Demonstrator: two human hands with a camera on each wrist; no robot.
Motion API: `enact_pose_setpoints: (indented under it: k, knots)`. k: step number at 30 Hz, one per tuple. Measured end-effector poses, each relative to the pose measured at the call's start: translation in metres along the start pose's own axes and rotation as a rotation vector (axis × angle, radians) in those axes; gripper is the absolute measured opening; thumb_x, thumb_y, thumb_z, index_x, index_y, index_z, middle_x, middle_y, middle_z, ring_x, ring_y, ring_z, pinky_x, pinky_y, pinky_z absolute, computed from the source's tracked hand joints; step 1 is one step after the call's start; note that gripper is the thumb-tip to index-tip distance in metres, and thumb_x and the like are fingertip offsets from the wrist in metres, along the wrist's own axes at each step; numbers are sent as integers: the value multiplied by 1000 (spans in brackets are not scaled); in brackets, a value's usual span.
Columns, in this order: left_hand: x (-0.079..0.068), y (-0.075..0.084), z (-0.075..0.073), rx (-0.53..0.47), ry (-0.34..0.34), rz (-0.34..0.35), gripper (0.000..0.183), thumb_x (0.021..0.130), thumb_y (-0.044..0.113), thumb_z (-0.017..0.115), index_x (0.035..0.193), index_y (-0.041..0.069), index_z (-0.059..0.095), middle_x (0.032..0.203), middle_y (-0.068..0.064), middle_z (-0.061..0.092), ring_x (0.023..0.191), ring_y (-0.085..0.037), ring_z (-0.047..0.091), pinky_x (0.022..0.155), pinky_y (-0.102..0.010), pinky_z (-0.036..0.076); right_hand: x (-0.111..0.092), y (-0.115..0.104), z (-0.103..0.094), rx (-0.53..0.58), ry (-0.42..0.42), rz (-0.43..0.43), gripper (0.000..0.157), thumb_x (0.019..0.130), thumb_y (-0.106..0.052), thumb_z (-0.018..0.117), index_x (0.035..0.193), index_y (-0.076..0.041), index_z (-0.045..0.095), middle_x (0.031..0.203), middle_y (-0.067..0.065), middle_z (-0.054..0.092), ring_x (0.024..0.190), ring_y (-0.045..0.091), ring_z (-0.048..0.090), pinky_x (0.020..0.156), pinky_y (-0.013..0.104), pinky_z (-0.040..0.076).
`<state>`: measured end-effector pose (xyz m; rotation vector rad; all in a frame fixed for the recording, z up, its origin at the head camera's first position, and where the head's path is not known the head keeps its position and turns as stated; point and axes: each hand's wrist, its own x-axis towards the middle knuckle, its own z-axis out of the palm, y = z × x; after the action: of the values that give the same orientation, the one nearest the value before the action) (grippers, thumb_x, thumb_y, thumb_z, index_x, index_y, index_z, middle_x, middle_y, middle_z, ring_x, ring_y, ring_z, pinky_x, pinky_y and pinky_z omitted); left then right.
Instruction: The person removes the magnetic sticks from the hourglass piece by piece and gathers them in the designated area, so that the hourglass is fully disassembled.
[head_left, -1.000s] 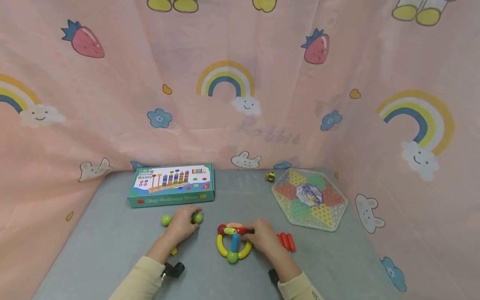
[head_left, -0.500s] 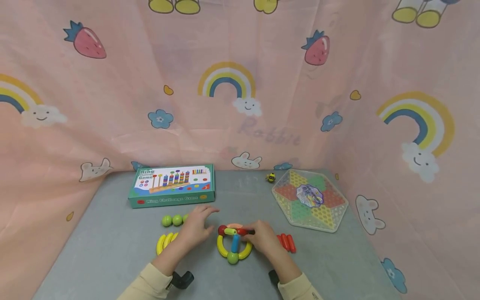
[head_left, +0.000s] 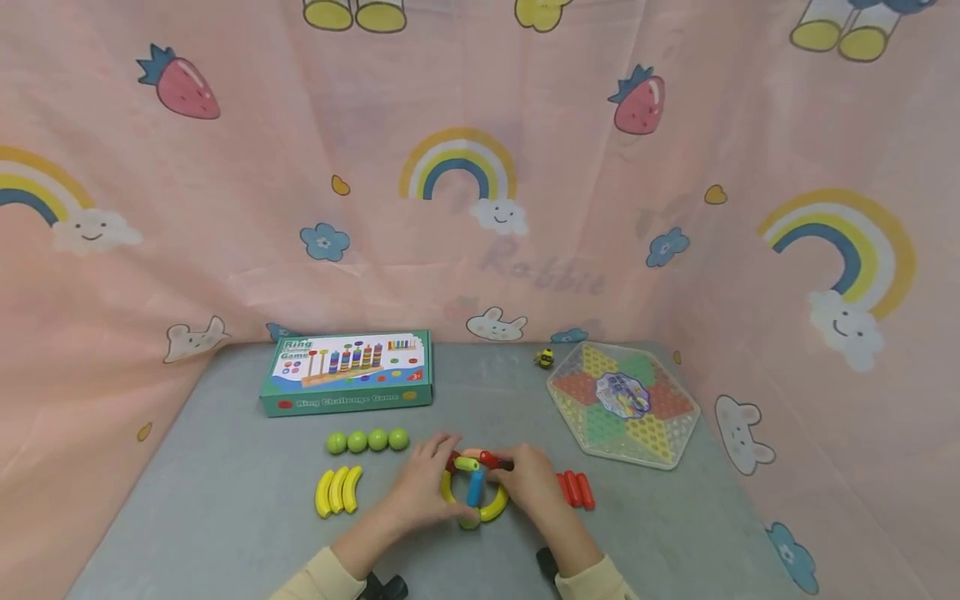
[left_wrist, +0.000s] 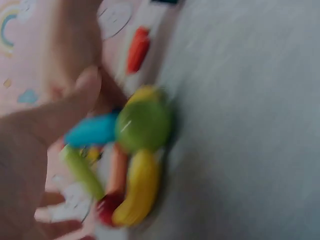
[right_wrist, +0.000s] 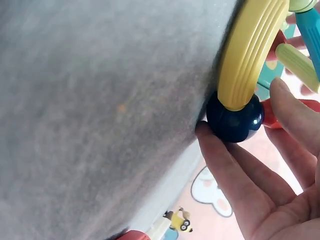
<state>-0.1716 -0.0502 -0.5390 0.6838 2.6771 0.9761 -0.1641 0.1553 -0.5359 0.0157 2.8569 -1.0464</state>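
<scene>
A ring-shaped ball-and-rod building toy, with yellow curved rods (head_left: 493, 507), a blue rod (head_left: 476, 487) and a green ball (left_wrist: 144, 126), stands on the table between both hands. My right hand (head_left: 534, 485) holds its right side. In the right wrist view, those fingers curl about a dark blue ball (right_wrist: 235, 121), the thumb beside a red rod (right_wrist: 270, 114). Around the toy's left side spreads my left hand (head_left: 422, 485), thumb near the green ball and fingers near the red ball (left_wrist: 108, 209). Whether it touches them is unclear; the left wrist view is blurred.
Several green balls (head_left: 378, 439) form a row at left, above yellow curved rods (head_left: 337, 491). Red rods (head_left: 575, 490) lie right of my right hand. Behind are a green game box (head_left: 347, 373), a bee-like figure (head_left: 545, 358) and a hexagonal game board (head_left: 624, 404).
My left hand has left the row of green balls and moved right and nearer to me, to the toy's left side. My right hand keeps its hold on the toy.
</scene>
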Motion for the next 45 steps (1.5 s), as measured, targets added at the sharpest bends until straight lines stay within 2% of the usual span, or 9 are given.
enact_pose_setpoints:
  k: [4,8,10,14,18,23,30,40,45]
  knots:
    - [0,4,20,-8,35,-25,116,64,58,90,154,6,37,155,-21,37,139,-46,35,107,-63,41,-1,1,0,-20,6,-8,29,82,-20,84,108,-8,80,109,7,77,109,27,69,89,46,57]
    - [1,9,33,13,68,-80,108,64,57,91,148,5,45,152,-20,39,137,-43,36,106,-59,44,-3,1,-1,-55,-14,-1,30,82,-24,84,108,-11,80,110,6,75,108,28,67,90,48,56]
    - [1,11,35,24,75,-124,103,65,56,91,145,6,49,151,-21,40,137,-43,36,106,-59,44,-3,2,-1,-66,-13,4,30,81,-25,85,107,-12,80,105,4,72,102,26,65,86,46,56]
    - [0,14,36,30,81,-200,98,65,57,90,144,12,52,149,-22,41,133,-43,38,104,-60,44,-3,3,1,-79,26,-36,26,80,-23,86,103,-12,80,94,1,64,87,17,56,75,37,52]
    - [0,16,34,15,79,-218,98,66,58,89,145,14,51,146,-22,43,128,-41,42,100,-59,46,-3,4,0,-64,65,-86,23,80,-19,86,100,-9,80,88,0,68,80,13,58,69,32,52]
    - [1,17,33,-13,70,-233,97,67,54,90,145,14,51,147,-23,42,125,-41,44,97,-59,48,-3,4,-3,-60,51,-65,24,80,-19,86,101,-9,80,89,0,70,81,13,60,72,33,55]
    - [2,18,33,-26,62,-246,96,67,52,91,145,13,51,148,-24,40,126,-42,43,98,-60,49,-2,6,-6,-108,43,-99,22,83,-20,83,101,-8,79,92,2,71,82,14,61,76,38,57]
    - [1,19,32,-54,59,-248,97,67,50,92,146,12,50,149,-25,38,127,-43,42,97,-62,48,-2,4,-8,-124,61,-125,17,88,-19,79,100,-7,74,87,1,71,79,14,62,76,38,59]
    - [2,19,31,-58,46,-263,96,68,51,91,146,14,50,150,-23,38,127,-42,42,99,-61,48,-2,4,-7,-101,49,-82,17,90,-16,77,102,-6,71,91,3,72,84,16,66,79,40,60]
